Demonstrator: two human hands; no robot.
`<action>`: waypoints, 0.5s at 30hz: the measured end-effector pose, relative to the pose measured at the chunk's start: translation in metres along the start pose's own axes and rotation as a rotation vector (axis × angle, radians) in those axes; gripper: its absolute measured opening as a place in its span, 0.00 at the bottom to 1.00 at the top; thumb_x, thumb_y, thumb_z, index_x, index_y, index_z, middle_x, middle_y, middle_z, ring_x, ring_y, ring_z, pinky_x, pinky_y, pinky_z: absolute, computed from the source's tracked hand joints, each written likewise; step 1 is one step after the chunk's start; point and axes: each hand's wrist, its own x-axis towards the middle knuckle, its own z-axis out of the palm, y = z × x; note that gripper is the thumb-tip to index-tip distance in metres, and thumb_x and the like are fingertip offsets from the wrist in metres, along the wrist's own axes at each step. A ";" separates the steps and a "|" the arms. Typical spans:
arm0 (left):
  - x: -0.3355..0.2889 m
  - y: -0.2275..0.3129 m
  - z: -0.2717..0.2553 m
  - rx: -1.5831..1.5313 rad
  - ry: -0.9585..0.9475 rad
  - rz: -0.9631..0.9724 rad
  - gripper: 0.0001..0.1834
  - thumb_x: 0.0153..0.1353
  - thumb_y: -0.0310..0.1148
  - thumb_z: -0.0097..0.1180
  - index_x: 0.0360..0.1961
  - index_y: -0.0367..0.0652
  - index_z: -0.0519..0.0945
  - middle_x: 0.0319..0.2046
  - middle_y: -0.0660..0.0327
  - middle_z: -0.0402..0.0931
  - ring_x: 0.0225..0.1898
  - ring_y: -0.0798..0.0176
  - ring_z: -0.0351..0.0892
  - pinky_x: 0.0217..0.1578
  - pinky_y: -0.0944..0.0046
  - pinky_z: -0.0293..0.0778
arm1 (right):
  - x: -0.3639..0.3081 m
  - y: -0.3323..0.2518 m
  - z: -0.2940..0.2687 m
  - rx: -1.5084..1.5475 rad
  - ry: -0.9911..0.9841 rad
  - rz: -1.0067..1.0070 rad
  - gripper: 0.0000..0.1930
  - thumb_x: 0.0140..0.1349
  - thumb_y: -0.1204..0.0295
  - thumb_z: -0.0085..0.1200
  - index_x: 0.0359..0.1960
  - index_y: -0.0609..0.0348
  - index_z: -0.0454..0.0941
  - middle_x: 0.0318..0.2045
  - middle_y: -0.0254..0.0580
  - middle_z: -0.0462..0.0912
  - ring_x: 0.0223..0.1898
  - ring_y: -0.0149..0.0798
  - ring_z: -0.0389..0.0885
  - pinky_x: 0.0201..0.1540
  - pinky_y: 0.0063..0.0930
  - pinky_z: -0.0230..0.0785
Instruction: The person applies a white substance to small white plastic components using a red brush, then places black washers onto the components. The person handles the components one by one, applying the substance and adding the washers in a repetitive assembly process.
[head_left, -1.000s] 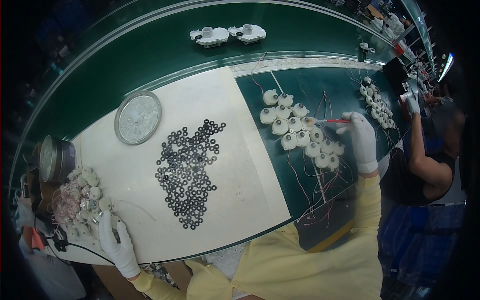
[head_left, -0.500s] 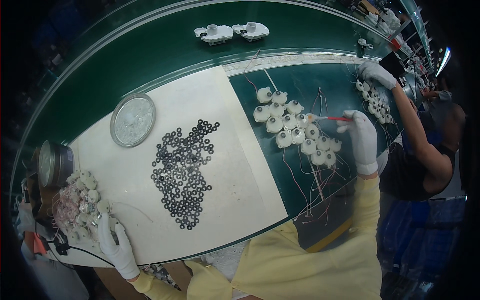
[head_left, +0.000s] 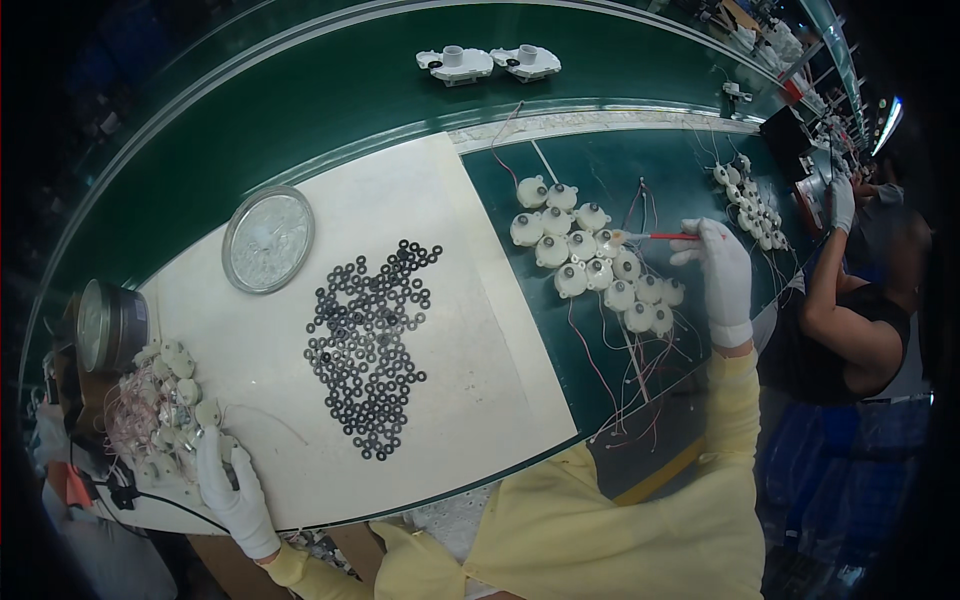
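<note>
My right hand (head_left: 722,270), in a white glove, is closed on a thin red-handled brush (head_left: 668,236). The brush's pale tip touches or hovers just over the dark centre of one round white motor (head_left: 605,241). That motor belongs to a cluster of similar wired motors (head_left: 553,222) standing close together on the green surface. On the left, my gloved left hand (head_left: 236,500) rests at the edge of a heap of white motors (head_left: 165,405) with tangled pink and white wires. Its fingers are stretched out, with thumb and forefinger apart.
Black rubber rings (head_left: 365,350) lie scattered over the white board (head_left: 480,370). A round metal lid (head_left: 268,240) with whitish paste sits behind them, and a tin (head_left: 110,325) stands far left. White housings (head_left: 455,66) ride the green belt (head_left: 330,80). A co-worker's gloved hand (head_left: 842,203) is at right.
The white housings have moved right along the belt. The co-worker's hand has left the motors on the right and drawn farther right. My hands have hardly moved; the brush stays at the same motor.
</note>
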 end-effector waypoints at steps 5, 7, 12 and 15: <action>0.000 0.000 0.000 -0.021 -0.005 -0.004 0.23 0.65 0.21 0.53 0.62 0.34 0.72 0.57 0.50 0.73 0.52 0.58 0.76 0.50 0.64 0.74 | -0.009 0.009 -0.016 0.103 0.032 -0.055 0.18 0.74 0.66 0.43 0.49 0.73 0.76 0.39 0.52 0.83 0.33 0.38 0.84 0.41 0.26 0.74; 0.000 0.001 -0.001 -0.021 -0.007 0.008 0.23 0.65 0.21 0.53 0.62 0.34 0.72 0.57 0.50 0.73 0.52 0.58 0.76 0.51 0.64 0.74 | -0.014 0.016 -0.022 0.174 0.029 -0.072 0.18 0.75 0.66 0.42 0.49 0.74 0.75 0.40 0.52 0.82 0.35 0.39 0.84 0.42 0.28 0.75; 0.000 0.001 0.001 -0.010 -0.003 0.006 0.23 0.65 0.21 0.53 0.62 0.34 0.72 0.57 0.50 0.73 0.52 0.58 0.76 0.51 0.64 0.74 | -0.030 0.019 -0.020 0.183 0.015 -0.044 0.18 0.75 0.67 0.41 0.49 0.74 0.74 0.40 0.53 0.82 0.36 0.40 0.84 0.42 0.30 0.76; 0.000 0.000 0.000 -0.005 -0.002 0.013 0.23 0.65 0.21 0.53 0.62 0.34 0.72 0.57 0.50 0.73 0.51 0.58 0.76 0.50 0.64 0.74 | -0.031 0.020 -0.020 0.159 -0.011 -0.026 0.18 0.74 0.65 0.43 0.49 0.72 0.75 0.40 0.51 0.82 0.36 0.39 0.83 0.43 0.30 0.75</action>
